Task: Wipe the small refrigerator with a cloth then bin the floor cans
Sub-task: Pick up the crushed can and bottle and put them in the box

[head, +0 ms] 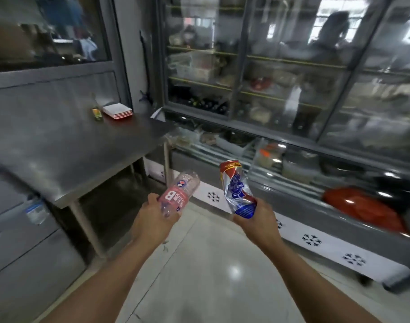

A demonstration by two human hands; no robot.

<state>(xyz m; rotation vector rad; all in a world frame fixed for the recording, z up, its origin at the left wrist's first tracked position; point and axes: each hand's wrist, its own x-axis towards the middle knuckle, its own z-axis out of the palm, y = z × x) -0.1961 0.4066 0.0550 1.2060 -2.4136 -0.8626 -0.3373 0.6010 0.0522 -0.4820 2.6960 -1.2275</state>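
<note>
My left hand (152, 217) grips an empty clear plastic bottle (179, 193) with a pink label, its far end pointing up and away from me. My right hand (257, 220) grips a crushed beer can (236, 190), silver, red and blue, by its lower end, tilted up to the left. Both are held at waist height above the pale tiled floor (211, 264). A large glass-door display refrigerator (280, 78) fills the right side. No cloth and no bin are in view.
A stainless steel table (71, 150) stands at the left, with a small bottle (97, 111) and a stack of white trays (117, 110) at its back. A steel cabinet (20, 241) sits at the lower left. The refrigerator's white base panel (315, 241) runs along the floor.
</note>
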